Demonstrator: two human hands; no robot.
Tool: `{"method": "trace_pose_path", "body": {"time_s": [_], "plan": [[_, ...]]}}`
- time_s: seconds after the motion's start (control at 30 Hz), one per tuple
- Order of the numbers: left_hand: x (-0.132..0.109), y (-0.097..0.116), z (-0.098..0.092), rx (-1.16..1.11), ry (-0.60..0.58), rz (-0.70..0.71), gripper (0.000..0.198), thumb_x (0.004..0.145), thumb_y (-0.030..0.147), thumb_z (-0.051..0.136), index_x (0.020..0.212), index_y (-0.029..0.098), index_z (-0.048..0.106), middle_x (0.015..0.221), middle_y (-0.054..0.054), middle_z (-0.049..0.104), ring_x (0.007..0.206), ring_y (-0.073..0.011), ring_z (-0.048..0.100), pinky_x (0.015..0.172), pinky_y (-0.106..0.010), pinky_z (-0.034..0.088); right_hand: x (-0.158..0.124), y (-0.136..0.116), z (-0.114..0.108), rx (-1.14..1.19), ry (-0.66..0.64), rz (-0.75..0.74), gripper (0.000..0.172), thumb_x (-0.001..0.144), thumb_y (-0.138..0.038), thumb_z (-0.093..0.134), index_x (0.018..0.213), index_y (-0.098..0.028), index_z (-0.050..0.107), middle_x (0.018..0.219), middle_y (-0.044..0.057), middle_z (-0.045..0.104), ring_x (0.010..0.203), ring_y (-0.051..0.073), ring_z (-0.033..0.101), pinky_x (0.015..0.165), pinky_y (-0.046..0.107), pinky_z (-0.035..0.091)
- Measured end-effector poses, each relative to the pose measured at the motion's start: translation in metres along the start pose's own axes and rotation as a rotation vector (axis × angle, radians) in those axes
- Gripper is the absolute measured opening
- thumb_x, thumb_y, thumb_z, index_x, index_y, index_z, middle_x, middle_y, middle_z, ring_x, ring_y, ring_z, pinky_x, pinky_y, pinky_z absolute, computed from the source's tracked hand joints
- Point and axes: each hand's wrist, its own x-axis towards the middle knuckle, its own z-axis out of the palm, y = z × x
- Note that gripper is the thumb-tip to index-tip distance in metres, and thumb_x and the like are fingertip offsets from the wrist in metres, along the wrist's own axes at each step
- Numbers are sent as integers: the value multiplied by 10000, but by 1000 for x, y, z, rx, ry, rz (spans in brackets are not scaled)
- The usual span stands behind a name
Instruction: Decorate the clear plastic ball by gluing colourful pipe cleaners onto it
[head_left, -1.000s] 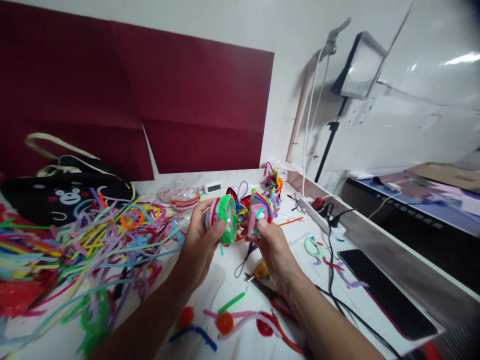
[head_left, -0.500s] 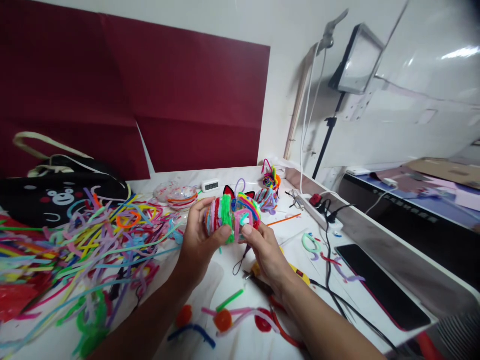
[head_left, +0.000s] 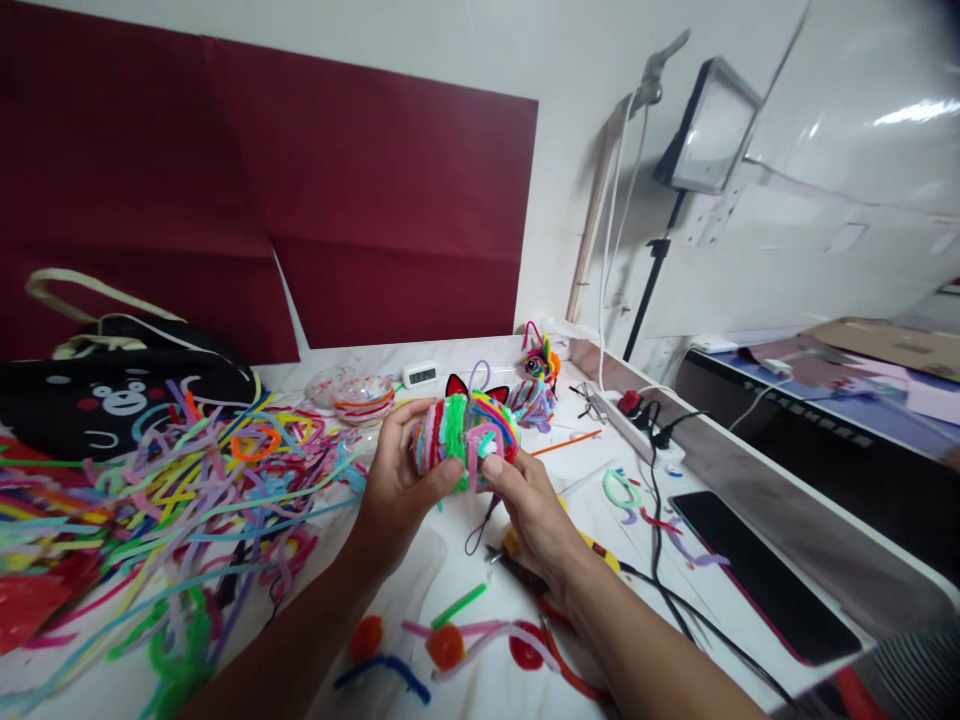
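Our left hand [head_left: 399, 475] grips the green-rimmed, striped fuzzy half-ball [head_left: 454, 425], our right hand [head_left: 538, 505] the pink-trimmed, rainbow-striped fuzzy piece [head_left: 496, 414], above the white counter [head_left: 442, 545]; they seem to touch, and uneven squeezing could skew them.

Held rounded pieces [head_left: 452, 430], centre: fuzzy, matt strips wound on. Loose strips [head_left: 187, 480], 8 o'clock: same matt fuzz. Clear shell [head_left: 364, 390], 9 o'clock: smooth, shiny, looks plastic. Bag [head_left: 112, 412], 9 o'clock: black cloth look, matt. Dark red sheet [head_left: 390, 200], 11 o'clock: matt, creased, paper-like. Clamp [head_left: 657, 70], 1 o'clock: grey metal look. Wall panel [head_left: 847, 130], 2 o'clock: glossy, glare. Brown cardboard [head_left: 892, 342], 3 o'clock: matt. Power strip [head_left: 637, 438], 4 o'clock: white plastic. Phone [head_left: 761, 572], 4 o'clock: smooth black, glassy. Tabletop [head_left: 487, 702], 6 o'clock: white, smooth, slight sheen.
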Motion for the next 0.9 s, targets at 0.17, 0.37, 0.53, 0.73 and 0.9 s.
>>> {"method": "trace_pose_path", "body": {"time_s": [0.17, 0.37, 0.53, 0.73, 0.9], "plan": [[2, 1, 0, 6, -10, -9, 564, 759, 264, 800, 1254, 275, 528, 1222, -38, 643, 1102, -211, 640, 932, -304, 525, 0, -1, 1, 26, -33, -8, 419, 801, -507, 742, 1091, -205, 730, 1084, 53, 727, 1108, 262, 639, 1017, 390, 477], [1, 5, 1, 9, 3, -19, 595, 733, 302, 809, 1250, 247, 520, 1193, -62, 653, 1080, -238, 647, 924, -339, 529, -1, -2, 1, 37, -52, -3, 412, 805, -507, 742, 1055, -180, 722, 1039, 60, 729, 1026, 248, 651, 978, 383, 479], [0, 4, 4, 5, 15, -34, 598, 725, 316, 810, 1245, 257, 521, 1228, -58, 643, 1099, -243, 643, 947, -345, 517, -1, -3, 1, 51, -50, -7, 431, 793, -508, 755, 1081, -190, 715, 1060, 55, 729, 1064, 255, 645, 1001, 384, 476], [-3, 7, 9, 4, 41, -36, 601, 722, 343, 798, 1253, 259, 528, 1246, -61, 636, 1092, -238, 642, 930, -333, 515, 0, -1, 0, 31, -47, -4, 448, 781, -517, 757, 1077, -181, 724, 1049, 66, 731, 1031, 258, 650, 968, 387, 490], [-2, 2, 3, -1, 8, -36, 629, 720, 348, 811, 1271, 264, 518, 1245, -65, 639, 1079, -242, 653, 927, -338, 527, 0, 0, 0, 15, -48, -3, 455, 776, -514, 759, 1082, -179, 725, 1078, 71, 727, 1026, 255, 648, 963, 379, 487]]}}
